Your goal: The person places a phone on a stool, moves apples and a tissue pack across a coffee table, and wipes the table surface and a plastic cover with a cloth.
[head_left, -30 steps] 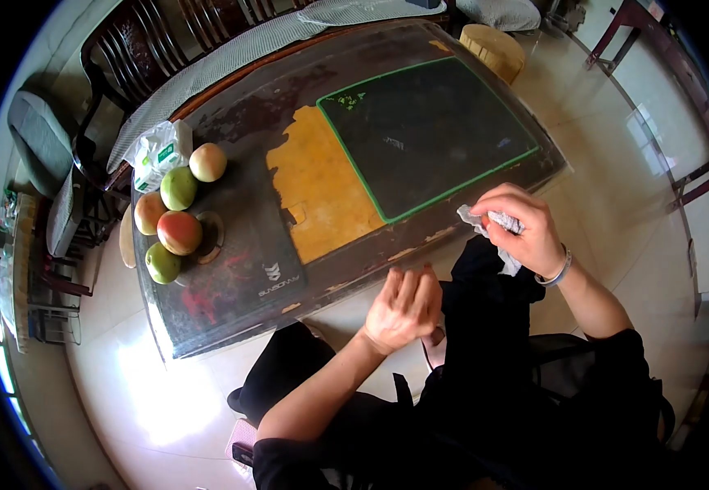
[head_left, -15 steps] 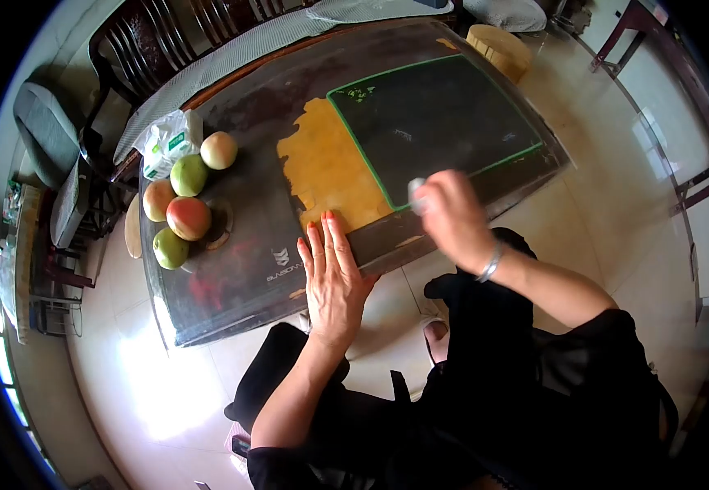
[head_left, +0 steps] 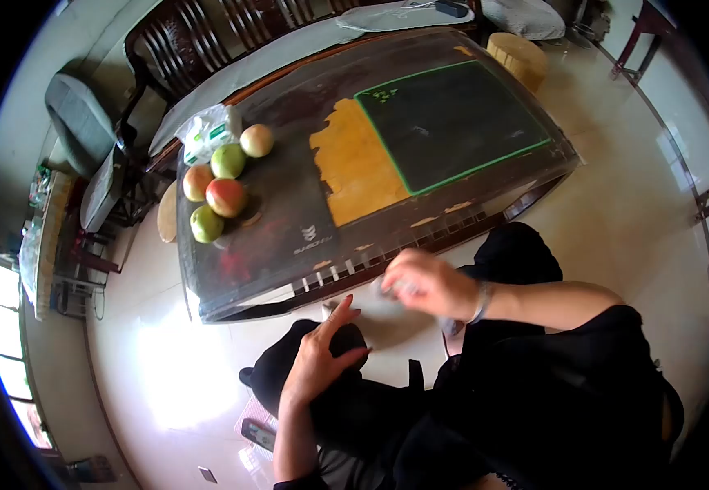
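My right hand (head_left: 434, 283), a bracelet at its wrist, is closed and partly blurred in front of the dark table (head_left: 289, 175). A bit of crumpled white tissue (head_left: 406, 287) shows among its fingers. To the left, my left hand (head_left: 322, 353) hangs over my lap near the table's front edge, its fingers and thumb apart and nothing in them. On the table's left part stand several round fruits, among them a red one (head_left: 227, 198) and a green one (head_left: 228, 161). Beside them lies a white tissue pack (head_left: 210, 135).
A dark mat with a green border (head_left: 461, 122) lies on the table's right, next to a yellow patch (head_left: 358, 163). Behind stands a wooden bench (head_left: 179, 49), with a round wooden stool (head_left: 518, 59) at the back right. A grey chair (head_left: 81, 118) is at the left.
My left hand has come off the tabletop towards my lap. My right hand has moved left and down from the table with the tissue. The view has shifted, showing the table's front side.
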Demonstrator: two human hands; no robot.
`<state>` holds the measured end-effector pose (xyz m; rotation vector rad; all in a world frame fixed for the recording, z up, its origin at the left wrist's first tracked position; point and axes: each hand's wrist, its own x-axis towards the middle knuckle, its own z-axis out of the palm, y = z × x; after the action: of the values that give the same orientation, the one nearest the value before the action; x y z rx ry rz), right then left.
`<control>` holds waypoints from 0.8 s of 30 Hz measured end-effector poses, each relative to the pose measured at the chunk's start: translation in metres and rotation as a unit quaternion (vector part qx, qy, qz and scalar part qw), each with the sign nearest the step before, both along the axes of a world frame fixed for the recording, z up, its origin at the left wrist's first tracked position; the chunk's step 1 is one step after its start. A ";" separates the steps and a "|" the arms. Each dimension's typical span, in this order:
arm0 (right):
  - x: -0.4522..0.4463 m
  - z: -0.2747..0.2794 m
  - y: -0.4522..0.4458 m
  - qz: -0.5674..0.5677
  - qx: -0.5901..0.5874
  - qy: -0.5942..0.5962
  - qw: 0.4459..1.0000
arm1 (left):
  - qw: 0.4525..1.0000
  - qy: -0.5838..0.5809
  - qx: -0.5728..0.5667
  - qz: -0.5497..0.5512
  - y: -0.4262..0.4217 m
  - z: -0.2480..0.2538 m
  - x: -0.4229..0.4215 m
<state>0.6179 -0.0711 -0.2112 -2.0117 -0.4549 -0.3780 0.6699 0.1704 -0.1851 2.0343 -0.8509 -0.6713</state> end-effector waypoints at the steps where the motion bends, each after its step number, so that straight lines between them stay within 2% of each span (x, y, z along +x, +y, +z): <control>1: -0.010 0.009 -0.006 -0.024 0.156 0.208 0.965 | 0.996 0.071 -0.027 0.053 0.007 -0.012 -0.001; 2: -0.015 0.003 -0.017 -0.031 0.277 0.320 0.905 | 0.959 0.221 -0.102 0.143 0.004 -0.012 -0.004; 3: -0.017 -0.015 -0.024 -0.083 0.348 0.337 0.871 | 0.947 0.246 -0.149 0.147 0.005 -0.015 -0.002; 4: -0.021 -0.015 -0.028 -0.149 0.463 0.403 0.775 | 0.906 0.310 -0.229 0.174 0.002 -0.019 0.000; 5: -0.023 -0.022 -0.036 -0.135 0.532 0.422 0.722 | 0.854 0.370 -0.307 0.200 0.001 -0.024 0.004; 7: -0.020 -0.034 -0.029 -0.195 0.553 0.425 0.689 | 0.771 0.439 -0.386 0.252 0.001 -0.042 0.024; 9: -0.017 -0.042 -0.007 -0.156 0.543 0.420 0.710 | 0.738 0.411 -0.417 0.335 -0.002 -0.047 0.037; 11: -0.011 -0.029 0.028 -0.095 0.470 0.366 0.798 | 0.705 0.423 -0.457 0.340 0.003 -0.053 0.049; 12: -0.005 -0.014 0.042 -0.063 0.301 0.248 0.919 | 0.699 0.419 -0.465 0.346 0.006 -0.061 0.052; 13: 0.002 0.004 0.054 -0.027 0.116 0.114 0.986 | 0.702 0.417 -0.487 0.311 0.011 -0.068 0.053; 14: 0.014 0.021 0.066 -0.008 0.029 -0.001 1.000 | 0.696 0.402 -0.496 0.331 0.011 -0.059 0.046; 15: 0.028 0.029 0.077 0.018 0.009 -0.051 0.998 | 0.688 0.387 -0.505 0.349 0.010 -0.051 0.042; 16: 0.045 0.032 0.088 0.019 -0.015 -0.097 0.995 | 0.647 0.398 -0.529 0.378 0.015 -0.069 0.050; 17: 0.063 0.034 0.099 0.019 -0.040 -0.143 0.989 | 0.654 0.387 -0.527 0.381 0.016 -0.061 0.047; 23: 0.156 0.037 0.200 0.006 -0.138 -0.218 0.966 | 0.520 0.372 -0.591 0.492 0.028 -0.048 0.052; 24: 0.167 0.033 0.223 0.002 -0.162 -0.225 0.961 | 0.540 0.312 -0.607 0.492 0.029 -0.052 0.055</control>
<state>0.7847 0.1524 -0.1781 -2.2384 -0.8478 -0.8109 0.7245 0.1999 -0.2375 0.5544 0.3667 0.0180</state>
